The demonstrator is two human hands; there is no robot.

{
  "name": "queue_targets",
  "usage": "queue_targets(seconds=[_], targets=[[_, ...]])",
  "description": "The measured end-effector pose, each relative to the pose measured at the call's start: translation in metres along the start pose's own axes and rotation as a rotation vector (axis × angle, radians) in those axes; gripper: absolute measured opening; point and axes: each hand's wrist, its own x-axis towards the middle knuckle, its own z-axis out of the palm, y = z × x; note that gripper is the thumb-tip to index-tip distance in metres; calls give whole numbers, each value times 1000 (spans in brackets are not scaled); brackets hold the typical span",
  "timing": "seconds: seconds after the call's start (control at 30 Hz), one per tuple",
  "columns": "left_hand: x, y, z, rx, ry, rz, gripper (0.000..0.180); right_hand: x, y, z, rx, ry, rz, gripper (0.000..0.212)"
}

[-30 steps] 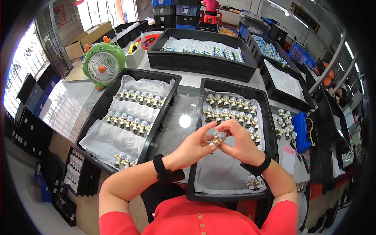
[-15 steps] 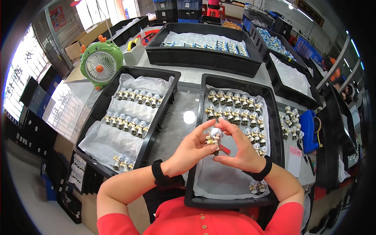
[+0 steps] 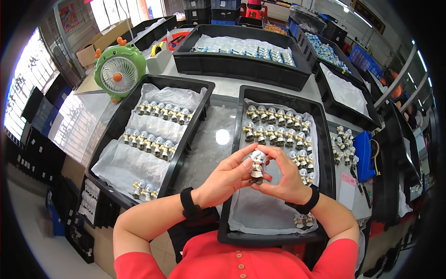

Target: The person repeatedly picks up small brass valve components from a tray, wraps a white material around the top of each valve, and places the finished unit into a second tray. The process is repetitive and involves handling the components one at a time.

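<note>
A small figurine (image 3: 257, 168) with pale hair, a white outfit and dark feet stands upright between my two hands, facing me. My left hand (image 3: 224, 178) is closed on its left side, the thumb lying beside its head. Curving round from the other side, my right hand (image 3: 290, 179) has fingertips at the head and the thumb under the feet. Beneath both hands is a black tray (image 3: 278, 238) lined with white sheeting. Rows of similar figurines (image 3: 279, 135) fill its far part, and a few more (image 3: 304, 221) lie in the near right corner.
On the left, another black tray (image 3: 169, 179) holds rows of figurines on white sheeting. A green fan (image 3: 120, 69) and a tape dispenser (image 3: 159, 60) stand behind it. A large black tray (image 3: 241, 69) sits at the back. Loose figurines (image 3: 344, 144) and a blue bin (image 3: 365, 156) are to the right.
The figurine has turned more upright and front-on, and its dark feet show fully. A red strip seen beside it earlier is no longer visible. My hands have barely shifted.
</note>
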Motion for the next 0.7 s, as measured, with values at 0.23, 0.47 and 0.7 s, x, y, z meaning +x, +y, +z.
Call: queue_targets(seconds=[0.23,0.47,0.7], targets=[[1,-3,-3,-33,3,-4,54,-2,4,5,53,13,48,78],[3,-6,-5,-125,11,-19,40,-3,6,4,75,-41,94,78],[0,-9,0,-82,66,19,27,-7,6,11,320,-58,192,80]])
